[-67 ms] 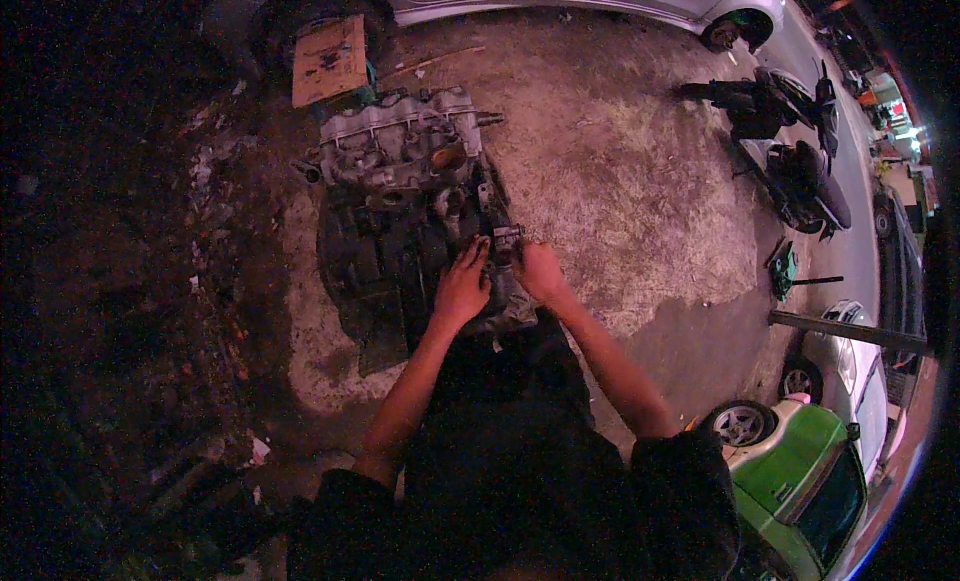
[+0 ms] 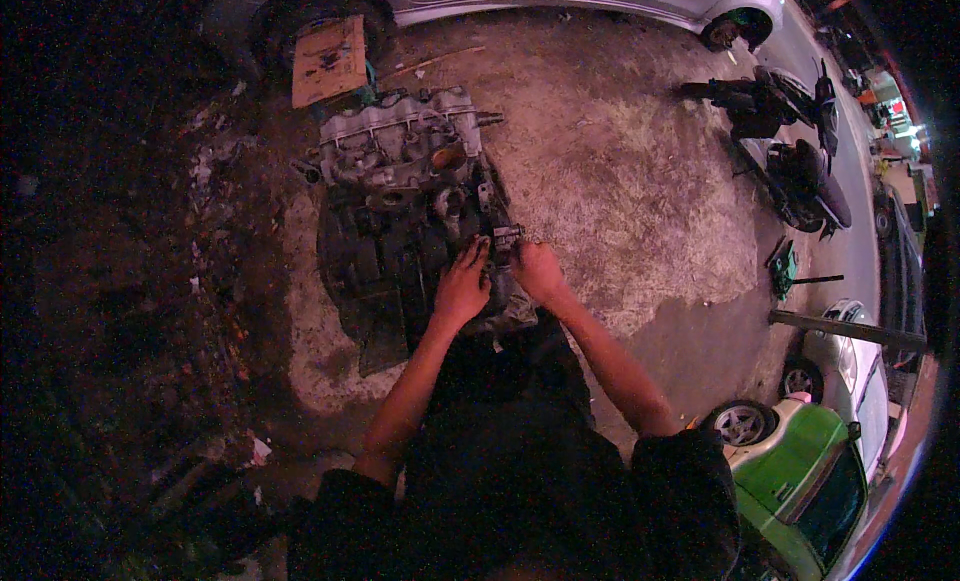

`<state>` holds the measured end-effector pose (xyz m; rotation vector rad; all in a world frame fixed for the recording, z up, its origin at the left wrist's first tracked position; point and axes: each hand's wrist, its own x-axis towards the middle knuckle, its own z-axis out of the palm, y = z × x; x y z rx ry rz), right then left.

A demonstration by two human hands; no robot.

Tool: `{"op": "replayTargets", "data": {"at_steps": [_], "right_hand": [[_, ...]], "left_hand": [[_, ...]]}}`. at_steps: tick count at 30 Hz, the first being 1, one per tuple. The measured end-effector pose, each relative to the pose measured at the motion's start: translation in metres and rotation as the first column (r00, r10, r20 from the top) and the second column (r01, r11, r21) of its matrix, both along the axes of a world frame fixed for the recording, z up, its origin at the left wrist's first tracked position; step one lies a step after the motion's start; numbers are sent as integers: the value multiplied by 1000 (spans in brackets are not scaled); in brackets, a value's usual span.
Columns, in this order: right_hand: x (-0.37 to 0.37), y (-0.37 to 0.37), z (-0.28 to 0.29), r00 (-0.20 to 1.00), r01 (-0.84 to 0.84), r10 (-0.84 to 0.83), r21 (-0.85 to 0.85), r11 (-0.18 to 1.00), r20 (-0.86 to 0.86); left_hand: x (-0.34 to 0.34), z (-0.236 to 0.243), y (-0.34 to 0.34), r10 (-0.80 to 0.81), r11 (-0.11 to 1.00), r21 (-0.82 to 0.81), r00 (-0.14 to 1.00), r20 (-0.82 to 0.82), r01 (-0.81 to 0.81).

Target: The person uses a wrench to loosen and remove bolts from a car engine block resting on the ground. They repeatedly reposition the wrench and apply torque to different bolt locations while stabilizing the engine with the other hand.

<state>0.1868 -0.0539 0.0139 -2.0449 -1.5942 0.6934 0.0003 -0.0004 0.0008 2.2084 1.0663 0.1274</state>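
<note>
1. Your left hand (image 2: 462, 286) lies flat on the near end of the dark engine block (image 2: 405, 216), fingers spread toward its middle.
2. Your right hand (image 2: 538, 269) is closed around a small metal part (image 2: 505, 234) at the block's right edge, just beside your left.
3. The block sits on stained concrete ground (image 2: 620, 181).
4. A piece of cardboard (image 2: 330, 59) lies beyond the block, near a car tyre (image 2: 310, 11).
5. Two motorcycles (image 2: 790, 131) stand at the right, well apart from you.
6. A green car (image 2: 820, 471) sits at your lower right.
</note>
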Motion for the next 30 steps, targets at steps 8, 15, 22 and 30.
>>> {"op": "replayTargets", "data": {"at_steps": [8, 15, 22, 30], "right_hand": [[-7, -13, 5, 980, 199, -200, 30, 979, 20], [6, -24, -23, 903, 429, -425, 71, 901, -55], [-5, -66, -40, 916, 351, -347, -16, 936, -199], [-16, -81, -56, 902, 340, -315, 37, 940, -295]], "left_hand": [[0, 3, -2, -6, 998, 69, 1000, -20, 8], [1, 1, 0, -14, 999, 29, 997, -80, 17], [0, 3, 3, -19, 1000, -21, 997, -69, 18], [1, 3, 2, -14, 1000, -6, 998, -60, 14]]}}
